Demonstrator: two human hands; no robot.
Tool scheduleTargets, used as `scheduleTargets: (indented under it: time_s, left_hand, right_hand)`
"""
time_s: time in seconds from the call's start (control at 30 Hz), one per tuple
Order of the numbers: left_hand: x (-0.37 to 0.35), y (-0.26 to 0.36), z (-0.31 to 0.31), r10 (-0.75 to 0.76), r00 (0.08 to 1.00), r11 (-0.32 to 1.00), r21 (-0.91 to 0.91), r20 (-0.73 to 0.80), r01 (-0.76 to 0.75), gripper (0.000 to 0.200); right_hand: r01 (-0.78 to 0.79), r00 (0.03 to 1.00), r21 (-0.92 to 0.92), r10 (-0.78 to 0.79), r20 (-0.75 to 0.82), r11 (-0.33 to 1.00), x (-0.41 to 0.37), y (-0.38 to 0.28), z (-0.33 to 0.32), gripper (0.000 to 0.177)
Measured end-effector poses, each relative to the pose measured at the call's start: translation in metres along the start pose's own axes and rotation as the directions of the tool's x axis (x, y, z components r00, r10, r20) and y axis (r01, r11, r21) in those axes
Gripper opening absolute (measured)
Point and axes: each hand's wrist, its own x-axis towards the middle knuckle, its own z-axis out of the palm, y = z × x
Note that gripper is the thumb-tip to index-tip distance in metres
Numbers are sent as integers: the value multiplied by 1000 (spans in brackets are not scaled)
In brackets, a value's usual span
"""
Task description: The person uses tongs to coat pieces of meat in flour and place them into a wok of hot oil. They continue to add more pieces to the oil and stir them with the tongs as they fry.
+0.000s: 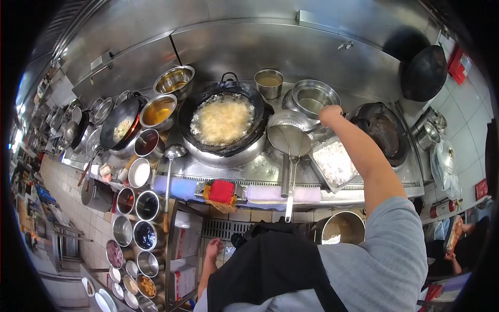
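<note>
My right arm stretches forward over the stove, and my right hand (331, 114) is closed at the right rim of a steel pot (315, 99), around something dark I cannot make out. My left hand (213, 248) hangs low beside my apron, its fingers curled, away from the stove. Pale food bubbles in oil in a big black wok (223, 118) left of the pot. Between wok and pot, a perforated skimmer and a mesh strainer (289, 140) lie with handles toward me. A tray of white powder (335, 164) sits below my right forearm.
Bowls of amber liquid (159, 111) and sauce containers (147, 205) stand left of the wok. A ladle (174, 152) rests beside them. An empty dark wok (383, 132) is on the right. Folded cloths (283, 194) line the front edge. Another person's hands (457, 229) show far right.
</note>
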Motion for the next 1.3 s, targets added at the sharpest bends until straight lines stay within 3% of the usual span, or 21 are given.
scheduleTargets:
  time_s: [0.03,0.1,0.17,0.27,0.33,0.4,0.43,0.53,0.7,0.77,0.87,0.93,0.97,1.0,1.07,1.13,1.17,1.2,1.23,1.27,1.3]
  left_hand:
    - [-6,-3,-1,-22,999,1000,2,38,22,25]
    - [-38,-7,-6,-95,995,962,258,0,92,26]
    - [-35,-52,-27,-126,992,943,312,23,113,26]
    - [-20,-114,-62,-170,985,968,191,33,161,25]
    - [-23,-120,-72,-261,965,965,-38,-16,260,24]
    - [-18,-116,-77,-309,949,939,-177,-58,294,24]
    - [-23,-95,-76,-293,952,951,-128,-92,280,24]
    - [-40,-14,-63,-257,952,966,-33,-168,255,23]
    - [-29,23,-58,-42,996,997,-63,-78,37,21]
    - [-38,23,-57,-76,995,997,-33,-62,74,22]
    - [-40,-11,-70,-189,982,980,71,26,187,22]
    - [-23,-60,-94,-283,952,946,200,120,256,22]
    - [-15,-86,-111,-259,947,942,267,191,204,23]
    - [-9,-111,-128,-203,937,945,310,286,110,23]
    - [-20,-102,-136,-118,887,991,112,447,75,24]
    - [6,-99,-149,-550,826,830,190,121,525,20]
    - [22,-83,-152,-544,829,834,187,129,519,20]
    - [40,-63,-155,-363,923,821,513,131,250,18]
    - [57,-43,-153,-172,965,649,760,200,-41,17]
    - [66,-25,-142,-10,946,345,889,324,-300,17]
    - [54,-2,-114,9,986,759,640,167,-116,18]
  right_hand:
    - [1,995,-20,-3,-101,1000,-1,-1,0,30]
    - [-4,995,9,5,-103,1000,6,14,-9,31]
    - [-1,995,33,4,-101,999,-2,24,-30,33]
    - [0,995,188,19,-97,982,-36,23,-88,34]
    - [134,965,389,-31,-261,911,-42,2,-116,32]
    - [189,950,429,-55,-306,883,-20,-32,-113,32]
    - [240,937,469,-76,-341,850,-8,-55,-110,31]
    - [193,976,560,-102,-190,805,13,-125,-117,39]
    - [88,996,694,-56,-69,715,21,-165,-96,42]
    - [218,947,786,68,-313,579,11,-147,-63,40]
    - [206,929,852,178,-325,482,-25,-88,-20,41]
    - [114,912,801,259,-319,587,-59,-32,8,44]
    - [89,894,729,269,-359,678,-84,-4,20,47]
    - [-38,921,699,297,-253,714,-109,24,28,46]
    - [-255,927,599,367,-70,759,-151,68,34,43]
    - [-355,932,403,353,81,844,-174,107,57,43]
    - [-386,922,327,362,134,862,-181,122,76,43]
    - [-411,909,250,375,181,877,-189,130,81,43]
    - [-465,877,252,402,263,849,-196,138,87,43]
    - [-478,872,248,421,250,842,-192,153,123,45]
    - [-490,863,257,424,273,833,-198,154,131,46]
